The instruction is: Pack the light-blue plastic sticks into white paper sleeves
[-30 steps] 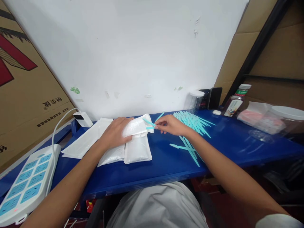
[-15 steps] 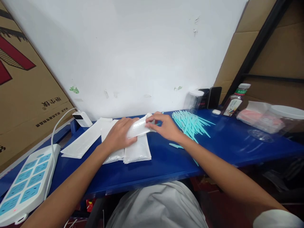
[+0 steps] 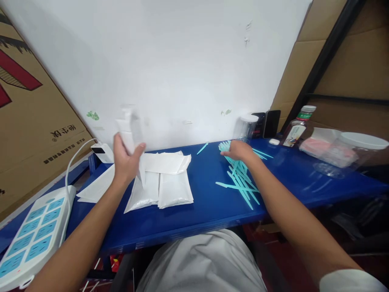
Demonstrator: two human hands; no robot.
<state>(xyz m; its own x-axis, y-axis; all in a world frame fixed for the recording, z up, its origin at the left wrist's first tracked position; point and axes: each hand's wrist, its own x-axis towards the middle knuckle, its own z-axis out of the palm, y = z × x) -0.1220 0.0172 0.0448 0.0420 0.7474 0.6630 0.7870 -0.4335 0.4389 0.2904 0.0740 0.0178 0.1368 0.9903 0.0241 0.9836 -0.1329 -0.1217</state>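
My left hand [image 3: 126, 160] is raised over the left of the desk, thumb and fingers closed round a white plastic bag [image 3: 127, 127], which stands upright and is blurred by motion. Below it, flat filled white packets [image 3: 174, 190] lie side by side, with another packet [image 3: 165, 163] across their upper ends. My right hand [image 3: 241, 152] is curled down over a pile of slim turquoise plastic sticks [image 3: 243, 180]; its fingertips are hidden, so what they pinch does not show. One loose turquoise stick [image 3: 202, 148] lies apart near the wall.
Flat white bags [image 3: 97, 187] lie at left, near a power strip [image 3: 33, 235] and a small white cabled device [image 3: 102, 152]. Along the right stand a lidded clear jar [image 3: 247, 127], phones [image 3: 271, 123], a bottle [image 3: 298, 127] and a larger clear tub [image 3: 358, 152].
My hands have parted. The left has moved left and up with a white bag; the right has gone right to the turquoise sticks. A packet now lies across the others.
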